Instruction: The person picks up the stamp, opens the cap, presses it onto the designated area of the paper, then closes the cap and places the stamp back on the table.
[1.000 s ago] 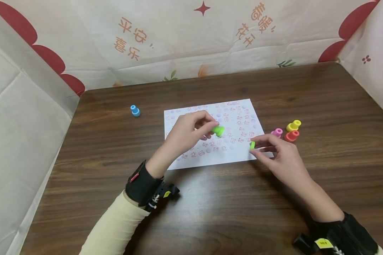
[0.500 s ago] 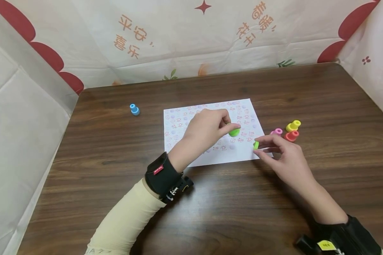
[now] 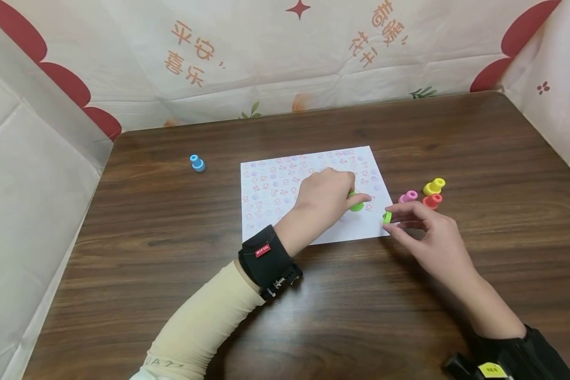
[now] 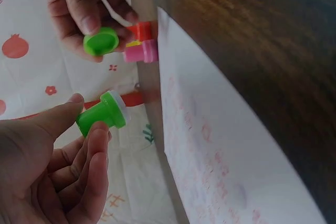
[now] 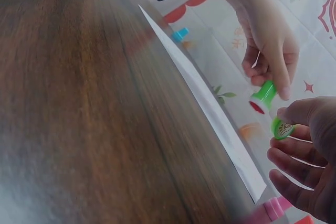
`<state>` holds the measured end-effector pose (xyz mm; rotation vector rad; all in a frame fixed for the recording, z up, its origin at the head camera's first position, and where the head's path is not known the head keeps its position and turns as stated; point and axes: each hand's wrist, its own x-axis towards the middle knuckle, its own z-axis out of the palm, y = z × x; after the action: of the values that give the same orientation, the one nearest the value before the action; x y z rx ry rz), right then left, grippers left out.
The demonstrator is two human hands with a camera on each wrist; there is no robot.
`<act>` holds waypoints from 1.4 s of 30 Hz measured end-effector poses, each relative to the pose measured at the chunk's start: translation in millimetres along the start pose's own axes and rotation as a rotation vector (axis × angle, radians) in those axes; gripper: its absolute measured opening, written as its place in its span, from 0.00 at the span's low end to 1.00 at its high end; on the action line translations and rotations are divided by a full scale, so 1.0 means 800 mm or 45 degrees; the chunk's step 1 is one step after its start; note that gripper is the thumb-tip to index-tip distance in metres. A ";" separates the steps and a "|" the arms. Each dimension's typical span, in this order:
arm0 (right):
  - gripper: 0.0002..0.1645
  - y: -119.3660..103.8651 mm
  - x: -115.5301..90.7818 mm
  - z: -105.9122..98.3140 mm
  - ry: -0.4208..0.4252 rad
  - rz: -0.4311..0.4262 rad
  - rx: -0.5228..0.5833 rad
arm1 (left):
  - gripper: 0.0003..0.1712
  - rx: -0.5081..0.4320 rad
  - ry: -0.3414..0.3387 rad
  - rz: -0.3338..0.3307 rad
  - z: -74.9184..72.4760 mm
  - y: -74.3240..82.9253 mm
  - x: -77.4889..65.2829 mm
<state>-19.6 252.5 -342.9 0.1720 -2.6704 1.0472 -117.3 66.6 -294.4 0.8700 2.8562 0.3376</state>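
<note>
Over the stamped white sheet of paper (image 3: 258, 229), my left hand (image 3: 325, 195) pinches a green toy stamp (image 4: 100, 115) between thumb and fingers. The stamp's red printing face shows uncovered in the right wrist view, tilted downward. At the sheet's lower right corner, my right hand (image 3: 437, 240) holds a small green cap (image 4: 101, 42) by its rim with thumb and fingertips. A printed picture marks the outside of the cap (image 5: 283, 128). Stamp and cap are apart, a short gap between them.
Pink (image 3: 408, 196), red (image 3: 433, 201) and yellow (image 3: 434, 186) stamps stand right of the paper, close to my right hand. A blue stamp (image 3: 197, 163) stands at the left on the brown wooden table (image 3: 147, 221). A printed cloth (image 3: 266, 53) hangs behind.
My left hand has moved right across the paper with the green stamp, nearing the cap. My right hand has shifted slightly right, still holding the cap.
</note>
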 end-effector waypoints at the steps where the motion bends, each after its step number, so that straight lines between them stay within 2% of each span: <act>1: 0.21 0.000 0.000 -0.001 -0.001 0.005 -0.004 | 0.22 0.013 -0.010 -0.002 0.002 0.002 0.002; 10: 0.20 0.004 -0.004 -0.007 0.007 0.034 -0.015 | 0.23 0.069 -0.075 -0.014 0.019 0.011 0.010; 20: 0.22 0.007 -0.007 -0.012 0.008 0.051 -0.026 | 0.24 0.067 -0.080 -0.006 0.029 0.009 0.012; 29: 0.22 0.009 -0.009 -0.015 0.019 0.050 -0.033 | 0.35 0.130 -0.073 -0.039 0.026 0.006 0.013; 32: 0.22 0.010 -0.010 -0.015 0.025 0.053 -0.029 | 0.29 0.120 -0.083 0.024 0.021 0.003 0.011; 37: 0.20 0.009 -0.010 -0.015 0.030 0.079 -0.037 | 0.20 0.053 -0.171 0.184 0.016 -0.001 0.009; 42: 0.20 0.010 -0.009 -0.014 0.032 0.072 -0.028 | 0.12 0.041 -0.199 0.243 0.016 0.001 0.011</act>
<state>-12.3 265.9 -342.3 0.0791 -2.6772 1.0290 -121.7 74.4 -307.6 1.1258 2.6490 0.2329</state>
